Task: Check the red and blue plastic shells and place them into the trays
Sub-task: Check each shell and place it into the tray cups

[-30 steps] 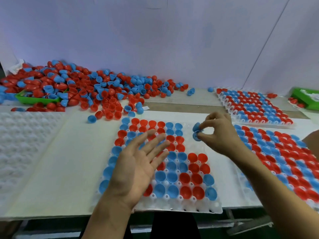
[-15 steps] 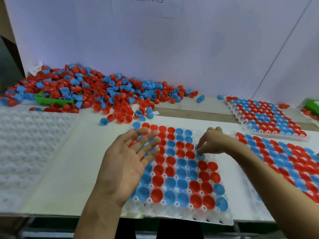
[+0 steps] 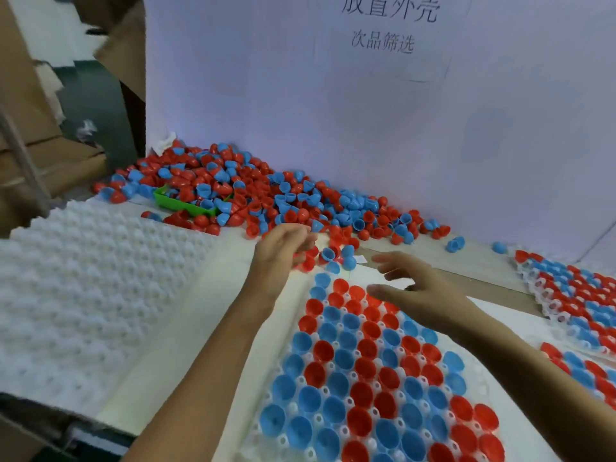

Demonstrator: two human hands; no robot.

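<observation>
Two printed lines, 放置外壳, 次品筛选, white backboard

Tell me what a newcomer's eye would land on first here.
First, the heap of loose red and blue shells along the white back wall, half burying a green bin. Next, the near tray filled with shells in red and blue bands, bottom centre. Above it both hands reach toward the heap: the left hand at its edge, the right hand open over the tray.
</observation>
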